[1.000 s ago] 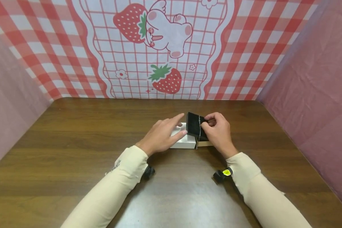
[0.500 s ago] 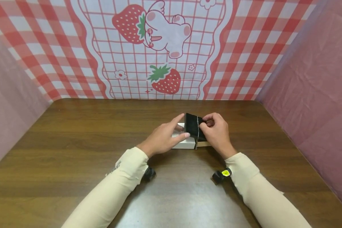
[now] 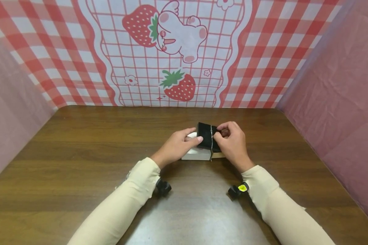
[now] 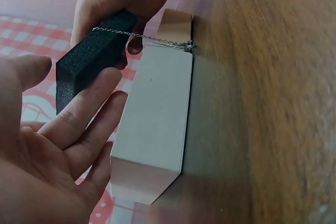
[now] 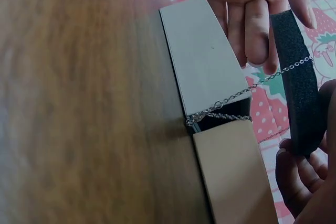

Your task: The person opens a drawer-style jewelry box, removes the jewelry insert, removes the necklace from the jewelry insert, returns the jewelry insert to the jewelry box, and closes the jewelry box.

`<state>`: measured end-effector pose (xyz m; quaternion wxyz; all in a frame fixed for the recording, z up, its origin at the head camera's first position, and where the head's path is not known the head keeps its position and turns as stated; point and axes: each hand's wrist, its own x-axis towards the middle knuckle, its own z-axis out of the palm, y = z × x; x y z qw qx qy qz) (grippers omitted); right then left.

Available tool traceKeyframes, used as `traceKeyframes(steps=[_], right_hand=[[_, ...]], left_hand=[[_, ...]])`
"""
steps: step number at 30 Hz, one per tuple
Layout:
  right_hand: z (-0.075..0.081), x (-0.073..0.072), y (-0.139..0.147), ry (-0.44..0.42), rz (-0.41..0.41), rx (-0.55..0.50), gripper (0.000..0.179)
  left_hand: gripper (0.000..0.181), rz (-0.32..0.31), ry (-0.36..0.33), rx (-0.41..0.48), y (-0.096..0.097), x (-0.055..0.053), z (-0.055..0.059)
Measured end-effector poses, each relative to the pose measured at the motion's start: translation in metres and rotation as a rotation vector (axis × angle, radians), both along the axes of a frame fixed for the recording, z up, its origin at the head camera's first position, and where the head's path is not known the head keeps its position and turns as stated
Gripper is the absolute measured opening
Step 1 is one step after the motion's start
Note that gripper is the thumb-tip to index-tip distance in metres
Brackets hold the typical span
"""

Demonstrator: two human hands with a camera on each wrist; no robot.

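A black foam pad (image 3: 204, 136) with a silver chain (image 5: 281, 71) looped across it is held tilted above a small box. My right hand (image 3: 234, 144) pinches the pad's right end between thumb and fingers. My left hand (image 3: 178, 145) is at the opposite end, thumb on one side of the pad and fairly straight fingers on the other. In the left wrist view a small gap shows between that thumb and the pad. The white box part (image 4: 152, 98) lies beneath, with a tan part (image 5: 233, 169) beside it. The chain hangs down into the dark slot between them.
The box rests on a brown wooden table (image 3: 79, 163). Behind it hangs a red-and-white checked cloth (image 3: 273, 51) with strawberry prints. Pink cloth (image 3: 340, 102) covers the sides. A black wrist camera (image 3: 163, 187) sits below the left hand, another (image 3: 234, 192) below the right.
The pad has shifted slightly left with my right hand. My left thumb and fingers have drawn closer together around the pad's left end.
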<state>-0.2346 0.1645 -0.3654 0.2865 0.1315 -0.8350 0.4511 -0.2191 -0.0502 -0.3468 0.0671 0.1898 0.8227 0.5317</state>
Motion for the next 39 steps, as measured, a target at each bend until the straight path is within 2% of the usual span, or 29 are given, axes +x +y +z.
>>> traceKeyframes(steps=[11, 19, 23, 33, 39], right_hand=[[0.0003, 0.0009, -0.0031, 0.041, 0.007, 0.001, 0.012], [0.0009, 0.0016, -0.0041, 0.045, 0.029, -0.023, 0.009], [0.0009, 0.0021, -0.0029, 0.023, 0.022, -0.047, 0.005], [0.0015, 0.003, -0.0006, -0.018, 0.019, -0.081, 0.018], [0.0013, 0.0047, 0.0009, -0.08, 0.055, -0.131, 0.029]], left_hand=[[0.052, -0.026, -0.109, 0.13, 0.0014, -0.0021, -0.0024], [0.031, -0.007, -0.142, 0.164, 0.0014, -0.0004, -0.0012], [0.027, -0.024, -0.159, 0.195, 0.0015, -0.0001, -0.0005], [0.023, -0.03, -0.217, 0.243, 0.0011, -0.0006, 0.0012], [0.019, 0.008, -0.211, 0.272, 0.0006, -0.0014, 0.001]])
